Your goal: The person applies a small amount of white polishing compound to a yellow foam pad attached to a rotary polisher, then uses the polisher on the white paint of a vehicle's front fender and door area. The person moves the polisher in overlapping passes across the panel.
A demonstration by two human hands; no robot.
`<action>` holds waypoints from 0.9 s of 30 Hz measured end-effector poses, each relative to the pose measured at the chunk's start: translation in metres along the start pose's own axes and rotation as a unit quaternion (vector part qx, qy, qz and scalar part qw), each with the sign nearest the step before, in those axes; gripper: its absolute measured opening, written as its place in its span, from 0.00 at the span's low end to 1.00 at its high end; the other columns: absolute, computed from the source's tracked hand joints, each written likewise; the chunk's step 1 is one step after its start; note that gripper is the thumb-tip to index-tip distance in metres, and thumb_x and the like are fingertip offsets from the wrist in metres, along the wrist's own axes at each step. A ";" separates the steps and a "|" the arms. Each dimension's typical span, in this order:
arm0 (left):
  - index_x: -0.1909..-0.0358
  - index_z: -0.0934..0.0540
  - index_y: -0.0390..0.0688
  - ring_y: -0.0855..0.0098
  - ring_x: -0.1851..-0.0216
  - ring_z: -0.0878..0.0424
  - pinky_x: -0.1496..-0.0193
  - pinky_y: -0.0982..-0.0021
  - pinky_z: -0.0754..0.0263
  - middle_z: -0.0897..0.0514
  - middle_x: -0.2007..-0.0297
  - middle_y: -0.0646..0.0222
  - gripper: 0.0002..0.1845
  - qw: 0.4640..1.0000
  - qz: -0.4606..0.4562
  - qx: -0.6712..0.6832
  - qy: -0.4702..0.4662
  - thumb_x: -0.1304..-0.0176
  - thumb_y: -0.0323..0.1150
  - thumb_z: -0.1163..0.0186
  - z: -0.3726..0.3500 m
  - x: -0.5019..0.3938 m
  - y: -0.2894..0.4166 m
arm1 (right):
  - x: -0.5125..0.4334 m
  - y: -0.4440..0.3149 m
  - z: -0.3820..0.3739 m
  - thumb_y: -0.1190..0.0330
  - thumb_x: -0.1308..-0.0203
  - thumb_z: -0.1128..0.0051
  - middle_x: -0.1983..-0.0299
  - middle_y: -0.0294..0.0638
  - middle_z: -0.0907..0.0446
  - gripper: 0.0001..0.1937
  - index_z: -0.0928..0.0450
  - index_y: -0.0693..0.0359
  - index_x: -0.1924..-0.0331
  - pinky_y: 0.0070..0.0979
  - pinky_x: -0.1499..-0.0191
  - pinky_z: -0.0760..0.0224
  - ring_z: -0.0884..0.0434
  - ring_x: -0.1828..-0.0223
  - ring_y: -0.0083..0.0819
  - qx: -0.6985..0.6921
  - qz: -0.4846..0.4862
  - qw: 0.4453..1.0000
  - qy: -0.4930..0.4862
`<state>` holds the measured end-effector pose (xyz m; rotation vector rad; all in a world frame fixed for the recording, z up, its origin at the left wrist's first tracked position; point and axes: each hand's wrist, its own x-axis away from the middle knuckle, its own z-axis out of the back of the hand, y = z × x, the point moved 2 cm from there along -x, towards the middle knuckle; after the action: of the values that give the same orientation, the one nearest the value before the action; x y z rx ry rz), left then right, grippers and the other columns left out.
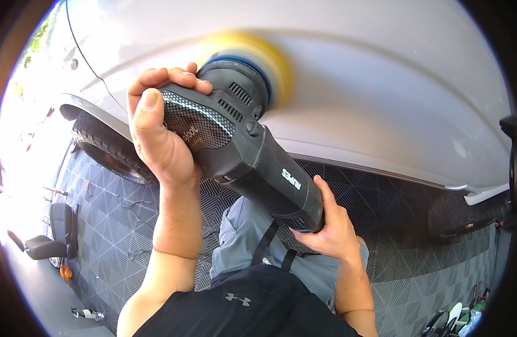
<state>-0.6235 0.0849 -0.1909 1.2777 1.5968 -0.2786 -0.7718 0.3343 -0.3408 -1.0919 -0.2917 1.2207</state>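
Observation:
A black Rupes polisher point(258, 168) lies across the view, gripped at both ends. My left hand point(163, 130) is wrapped around its head, with the fingers over the top edge and the thumb on the near side. My right hand point(332, 223) clasps the rear end of the body. A yellow foam pad point(281, 63) with a blue backing is against the side panel of a light-coloured vehicle point(368, 97); the pad looks blurred. The face of the pad is hidden against the panel.
A treaded tyre point(111, 147) is at the left and another point(464, 215) at the right. A black seat point(60, 231) stands on the patterned tile floor point(115, 219) at far left. Assorted items point(460, 320) lie at bottom right. A thin cord point(87, 63) hangs in front of the vehicle.

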 end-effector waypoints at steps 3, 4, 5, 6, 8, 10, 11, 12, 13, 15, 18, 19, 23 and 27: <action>0.41 0.24 0.37 0.61 0.55 0.11 0.21 0.48 0.31 0.11 0.55 0.53 0.16 1.000 -0.007 -0.026 -0.002 0.20 0.37 0.47 -0.006 0.003 -0.001 | 0.003 -0.003 -0.001 0.74 0.56 0.14 0.38 0.54 0.11 0.60 0.44 0.67 0.16 0.37 0.34 0.18 0.09 0.38 0.50 -0.001 -0.013 1.000 0.007; 0.40 0.24 0.36 0.60 0.54 0.11 0.23 0.50 0.30 0.11 0.54 0.52 0.15 1.000 0.004 -0.015 -0.024 0.19 0.34 0.47 -0.009 0.006 -0.003 | 0.004 -0.003 0.001 0.74 0.55 0.14 0.37 0.54 0.11 0.60 0.44 0.67 0.16 0.37 0.34 0.18 0.09 0.38 0.49 0.002 -0.009 1.000 0.015; 0.41 0.23 0.36 0.60 0.53 0.11 0.26 0.52 0.26 0.11 0.54 0.51 0.14 0.999 0.008 0.018 -0.047 0.19 0.34 0.45 -0.016 0.011 -0.008 | 0.006 -0.002 0.005 0.74 0.55 0.14 0.37 0.53 0.11 0.60 0.44 0.67 0.16 0.37 0.34 0.18 0.09 0.38 0.49 0.001 -0.013 1.000 0.027; 0.41 0.23 0.36 0.59 0.53 0.11 0.28 0.53 0.25 0.11 0.54 0.51 0.14 0.998 0.016 0.027 -0.056 0.19 0.34 0.45 -0.018 0.013 -0.009 | 0.007 -0.001 0.007 0.74 0.55 0.14 0.37 0.52 0.11 0.60 0.44 0.67 0.16 0.37 0.33 0.19 0.09 0.37 0.47 -0.021 -0.005 0.999 0.032; 0.41 0.23 0.36 0.59 0.53 0.11 0.31 0.55 0.22 0.11 0.54 0.51 0.14 0.998 0.020 0.035 -0.051 0.19 0.34 0.45 -0.018 0.012 -0.010 | 0.007 0.001 0.009 0.74 0.55 0.14 0.37 0.53 0.11 0.60 0.44 0.67 0.15 0.36 0.33 0.19 0.09 0.37 0.47 -0.011 -0.004 1.000 0.024; 0.41 0.23 0.36 0.59 0.53 0.11 0.33 0.56 0.21 0.11 0.54 0.51 0.14 0.999 0.008 0.041 -0.031 0.19 0.34 0.45 -0.013 0.008 -0.008 | 0.006 0.003 0.007 0.74 0.56 0.14 0.37 0.53 0.11 0.61 0.43 0.67 0.15 0.36 0.33 0.20 0.09 0.37 0.47 -0.003 -0.010 1.000 0.019; 0.41 0.23 0.36 0.60 0.53 0.11 0.34 0.56 0.19 0.11 0.54 0.50 0.14 0.999 -0.009 0.031 -0.034 0.19 0.34 0.45 -0.011 0.006 -0.006 | 0.005 0.002 0.005 0.74 0.56 0.14 0.37 0.53 0.11 0.60 0.43 0.67 0.15 0.36 0.32 0.20 0.09 0.36 0.47 0.005 -0.013 1.000 0.018; 0.41 0.23 0.36 0.60 0.53 0.11 0.36 0.56 0.19 0.11 0.54 0.50 0.14 1.000 -0.012 0.017 -0.017 0.19 0.34 0.45 -0.010 0.005 -0.005 | 0.005 0.002 0.004 0.74 0.56 0.14 0.37 0.53 0.11 0.60 0.43 0.67 0.15 0.36 0.32 0.20 0.09 0.36 0.47 0.013 -0.012 1.000 0.015; 0.41 0.23 0.36 0.60 0.54 0.11 0.37 0.57 0.18 0.11 0.54 0.50 0.14 1.000 -0.012 -0.006 0.014 0.19 0.33 0.45 -0.009 0.004 -0.005 | 0.005 0.001 0.004 0.74 0.56 0.14 0.37 0.53 0.11 0.60 0.43 0.67 0.15 0.36 0.32 0.20 0.10 0.36 0.47 0.021 -0.010 1.000 0.014; 0.41 0.23 0.36 0.60 0.54 0.11 0.38 0.58 0.17 0.11 0.54 0.50 0.14 0.999 -0.009 0.019 -0.026 0.19 0.33 0.45 -0.013 0.006 -0.007 | 0.006 0.000 0.005 0.74 0.56 0.15 0.37 0.53 0.11 0.60 0.43 0.67 0.16 0.36 0.32 0.21 0.10 0.36 0.47 0.011 -0.013 0.999 0.028; 0.40 0.24 0.36 0.60 0.54 0.11 0.41 0.59 0.16 0.11 0.53 0.50 0.14 0.998 0.001 0.037 -0.051 0.19 0.33 0.44 -0.021 0.009 -0.011 | 0.006 -0.001 0.011 0.74 0.56 0.15 0.37 0.53 0.11 0.60 0.43 0.67 0.16 0.36 0.31 0.21 0.10 0.35 0.48 -0.010 -0.011 0.999 0.036; 0.40 0.24 0.36 0.60 0.54 0.11 0.41 0.59 0.16 0.11 0.53 0.50 0.14 0.998 0.004 0.026 -0.051 0.19 0.33 0.44 -0.022 0.010 -0.012 | 0.005 -0.001 0.012 0.74 0.56 0.15 0.37 0.53 0.11 0.60 0.43 0.67 0.16 0.36 0.31 0.21 0.10 0.35 0.48 -0.024 -0.010 0.999 0.043; 0.42 0.23 0.35 0.59 0.55 0.11 0.42 0.59 0.15 0.11 0.54 0.50 0.14 1.000 -0.005 0.012 0.007 0.19 0.34 0.46 -0.009 0.000 -0.003 | -0.001 -0.001 0.006 0.73 0.56 0.15 0.39 0.54 0.11 0.60 0.43 0.68 0.16 0.36 0.33 0.20 0.09 0.38 0.50 0.008 -0.008 1.000 0.020; 0.42 0.24 0.36 0.60 0.54 0.11 0.41 0.59 0.16 0.11 0.54 0.50 0.13 1.000 0.003 0.018 -0.013 0.19 0.33 0.46 -0.014 0.003 -0.004 | 0.003 -0.003 0.007 0.71 0.55 0.15 0.42 0.56 0.10 0.60 0.43 0.67 0.16 0.37 0.37 0.16 0.08 0.42 0.55 0.029 0.009 0.999 0.033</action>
<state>-0.6344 0.0950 -0.1886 1.3020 1.5714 -0.3207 -0.7738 0.3407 -0.3358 -1.0841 -0.1954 1.2002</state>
